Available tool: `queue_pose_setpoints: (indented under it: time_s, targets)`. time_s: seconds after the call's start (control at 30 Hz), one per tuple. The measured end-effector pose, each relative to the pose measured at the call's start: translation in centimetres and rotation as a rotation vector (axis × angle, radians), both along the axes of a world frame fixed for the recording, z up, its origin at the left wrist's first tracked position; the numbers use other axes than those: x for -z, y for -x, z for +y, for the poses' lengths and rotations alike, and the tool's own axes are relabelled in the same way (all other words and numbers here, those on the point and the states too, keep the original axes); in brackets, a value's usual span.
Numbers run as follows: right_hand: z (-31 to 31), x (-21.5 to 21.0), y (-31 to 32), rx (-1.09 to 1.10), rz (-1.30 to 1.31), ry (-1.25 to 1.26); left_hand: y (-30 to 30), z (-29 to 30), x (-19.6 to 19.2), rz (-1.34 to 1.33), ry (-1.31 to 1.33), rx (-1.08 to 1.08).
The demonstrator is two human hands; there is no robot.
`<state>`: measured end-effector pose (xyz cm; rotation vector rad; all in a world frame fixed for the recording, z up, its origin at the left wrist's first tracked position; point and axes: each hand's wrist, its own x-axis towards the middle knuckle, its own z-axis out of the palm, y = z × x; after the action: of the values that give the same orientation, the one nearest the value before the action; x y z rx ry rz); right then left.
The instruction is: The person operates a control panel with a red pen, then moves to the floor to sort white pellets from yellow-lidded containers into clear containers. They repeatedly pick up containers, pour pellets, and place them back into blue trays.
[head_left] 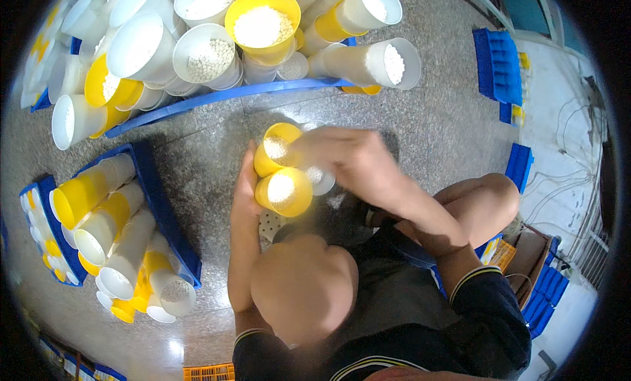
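Note:
Two yellow plastic cups stand together in front of me, an upper yellow cup (pixel 268 159) and a lower yellow cup (pixel 299 195). White pellets show inside both. My left hand (pixel 246 187) curls along their left side and steadies them. Over the right rim of the upper cup is my right hand (pixel 345 151), palm down; its fingers are smeared by motion and partly hidden, so I cannot make out what they hold. Just below that hand, a translucent white cup (pixel 322 182) stands against the yellow ones. A pale piece with dark holes (pixel 269 226) lies below the lower cup.
A blue-edged tray (pixel 197 103) at the far side carries many white and yellow cups of pellets. Another blue tray (pixel 148 184) with tilted stacks of cups is at the left. Blue crates (pixel 499 65) stand by the right wall. My bent knee (pixel 496 197) is at the right.

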<state>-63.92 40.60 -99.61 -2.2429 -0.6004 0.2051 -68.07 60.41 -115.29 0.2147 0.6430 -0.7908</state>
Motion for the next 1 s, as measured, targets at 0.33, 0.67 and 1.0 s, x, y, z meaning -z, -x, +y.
queue_pose_setpoints:
  time_s: [0.33, 0.67, 1.0]
  targets:
    - [2.4, 2.3, -0.8, -0.135, 0.195, 0.271, 0.6, -0.9, -1.5, 0.132, -0.074, 0.129]
    - [-3.5, -1.3, 0.0, 0.327, 0.201, -0.051, -1.3, -1.2, -2.7, 0.070, 0.138, 0.044]
    - [-14.3, 5.8, -4.6, 0.848, 0.117, 0.369, -1.2, -1.1, -1.6, -0.003, 0.192, 0.012]
